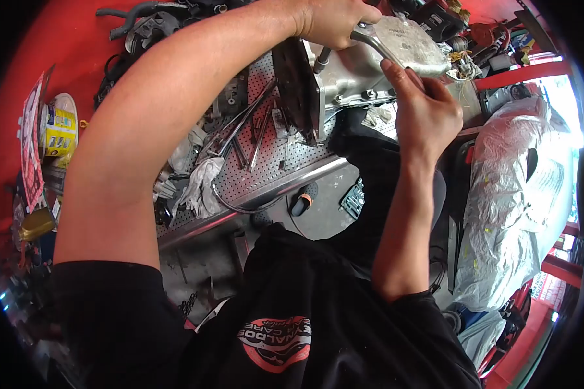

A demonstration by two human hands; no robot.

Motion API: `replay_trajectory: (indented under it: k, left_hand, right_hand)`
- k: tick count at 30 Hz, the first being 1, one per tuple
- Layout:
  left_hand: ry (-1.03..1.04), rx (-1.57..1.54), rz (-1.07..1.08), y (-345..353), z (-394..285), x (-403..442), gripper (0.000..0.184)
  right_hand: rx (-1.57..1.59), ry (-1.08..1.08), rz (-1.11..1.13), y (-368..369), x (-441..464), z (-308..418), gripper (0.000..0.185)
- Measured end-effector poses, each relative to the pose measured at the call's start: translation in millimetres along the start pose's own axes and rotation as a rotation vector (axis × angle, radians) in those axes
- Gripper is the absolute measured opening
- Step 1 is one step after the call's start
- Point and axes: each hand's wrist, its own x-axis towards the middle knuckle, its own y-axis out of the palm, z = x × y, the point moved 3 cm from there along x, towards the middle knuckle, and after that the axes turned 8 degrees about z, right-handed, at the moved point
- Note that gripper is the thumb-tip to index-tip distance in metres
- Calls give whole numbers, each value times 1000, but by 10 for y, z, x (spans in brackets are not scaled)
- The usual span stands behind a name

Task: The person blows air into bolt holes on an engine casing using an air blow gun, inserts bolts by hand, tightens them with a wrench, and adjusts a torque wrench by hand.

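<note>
One round container (60,129) with a yellow label shows at the far left, against red. Next come a crumpled pale cloth (204,185) and several slim metal tools (259,144), strewn over a perforated grey surface (250,185) with a shiny rounded edge. The left hand (334,23), its arm arching across the top, is curled at the head of a wrench (377,45) — whether it grips the tool or only rests there, I cannot tell. Beneath it stands a dark, flat plate (295,84), just beside the metal casing (415,48), which lies between and beyond the two hands, above the surface. The casing is dull silver, boxy with softened corners, smudged on top, with faint raised lettering and a flange carrying nuts (368,94). The wrench is bright, polished steel, slanting down to the right over the casing. The right hand (431,113) is closed around its handle, thumb laid along the shaft — and farther right sits a bulky shape under crinkled clear plastic (506,201).
</note>
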Motion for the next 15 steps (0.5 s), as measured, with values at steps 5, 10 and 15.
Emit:
replay_trajectory:
  k: [5,10,15]
  left_hand:
    - [-50,192,-88,16,-117,-84,17]
    - [-648,156,26,25,-407,-15,24]
    - [-705,178,78,35,-375,58,26]
  right_hand:
    - [-222,-229,145,-89,146,-63,54]
    - [-330,-1071,320,368,1489,-295,58]
    - [-308,-541,926,294,1470,-302,53]
